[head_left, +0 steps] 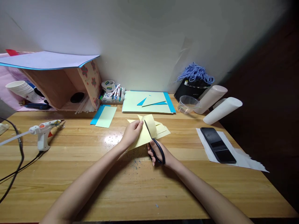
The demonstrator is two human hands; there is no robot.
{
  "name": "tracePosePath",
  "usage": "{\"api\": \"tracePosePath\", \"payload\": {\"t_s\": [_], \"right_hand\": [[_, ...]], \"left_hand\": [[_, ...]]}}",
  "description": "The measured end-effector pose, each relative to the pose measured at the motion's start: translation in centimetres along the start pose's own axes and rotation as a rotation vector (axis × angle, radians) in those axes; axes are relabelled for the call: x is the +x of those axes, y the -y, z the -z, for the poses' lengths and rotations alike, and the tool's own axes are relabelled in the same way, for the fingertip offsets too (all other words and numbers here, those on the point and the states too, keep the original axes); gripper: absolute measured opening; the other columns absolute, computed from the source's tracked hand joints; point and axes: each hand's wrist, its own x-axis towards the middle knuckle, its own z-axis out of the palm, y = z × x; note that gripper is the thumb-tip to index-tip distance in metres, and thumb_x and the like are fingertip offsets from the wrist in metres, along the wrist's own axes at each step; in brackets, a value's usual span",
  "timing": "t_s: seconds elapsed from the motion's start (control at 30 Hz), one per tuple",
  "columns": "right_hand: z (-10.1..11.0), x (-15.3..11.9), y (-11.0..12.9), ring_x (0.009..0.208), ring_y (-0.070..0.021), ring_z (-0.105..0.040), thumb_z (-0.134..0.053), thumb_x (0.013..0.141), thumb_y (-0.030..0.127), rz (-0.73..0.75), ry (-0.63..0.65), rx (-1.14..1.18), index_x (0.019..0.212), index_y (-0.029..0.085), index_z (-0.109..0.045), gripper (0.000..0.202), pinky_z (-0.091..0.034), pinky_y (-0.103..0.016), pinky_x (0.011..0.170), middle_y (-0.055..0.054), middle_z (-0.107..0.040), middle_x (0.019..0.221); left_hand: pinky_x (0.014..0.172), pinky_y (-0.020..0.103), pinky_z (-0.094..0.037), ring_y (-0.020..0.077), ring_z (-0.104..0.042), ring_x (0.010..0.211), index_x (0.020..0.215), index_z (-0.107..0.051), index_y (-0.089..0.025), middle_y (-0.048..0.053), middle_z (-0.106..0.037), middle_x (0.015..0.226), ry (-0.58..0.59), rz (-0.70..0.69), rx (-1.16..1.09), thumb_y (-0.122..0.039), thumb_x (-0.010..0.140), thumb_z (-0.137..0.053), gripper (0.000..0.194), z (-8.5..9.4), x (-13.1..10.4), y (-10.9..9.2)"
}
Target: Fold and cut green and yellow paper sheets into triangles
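Note:
My left hand pinches a sheet of pale yellow paper above the middle of the table. Black-handled scissors are in my right hand, with fingers through the loops. The blades lie across the sheet, and a strip of it curls up on their right side. Beneath and behind the held sheet, several cut yellow paper pieces rest on the wood. Part of the lower blade is hidden by the paper.
Behind my hands lies a paper stack. A glue gun with its cable stands left; blue and pale green sheets lie nearer. On the right are a phone, a clear plastic cup and white rolls. A marker box stands behind.

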Motion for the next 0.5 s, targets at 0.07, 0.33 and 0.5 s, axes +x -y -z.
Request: {"api": "tracePosePath", "payload": {"t_s": [0.07,0.33,0.5], "right_hand": [[0.11,0.11,-0.28,0.029,-0.0044,-0.038,-0.041,0.068,0.075,0.002,-0.006,-0.002,0.076,0.019,-0.042,0.057,-0.039,-0.018,0.028,0.009,-0.041,0.049],[0.51,0.11,-0.32,0.030,-0.0037,-0.040,-0.044,0.072,0.069,0.023,-0.007,-0.012,0.079,0.018,-0.042,0.052,-0.038,-0.016,0.027,0.008,-0.042,0.052],[0.40,-0.24,-0.03,0.032,-0.0043,-0.041,-0.038,0.072,0.072,0.068,0.014,-0.064,0.077,0.019,-0.040,0.053,-0.037,-0.016,0.029,0.008,-0.041,0.052]], "left_hand": [[0.051,0.023,-0.026,0.0121,-0.037,0.055,0.059,-0.039,-0.018,-0.003,-0.038,0.055,-0.001,-0.008,0.010,-0.046,0.085,-0.037,0.039,0.00,0.02,0.13],[0.052,0.023,-0.027,0.0117,-0.037,0.055,0.059,-0.040,-0.017,-0.004,-0.037,0.055,0.006,0.010,-0.027,-0.046,0.085,-0.038,0.039,0.10,0.17,0.10],[0.051,0.023,-0.028,0.0111,-0.036,0.054,0.059,-0.041,-0.017,-0.004,-0.037,0.056,0.018,0.047,-0.118,-0.046,0.084,-0.040,0.038,0.10,0.05,-0.39]]}}
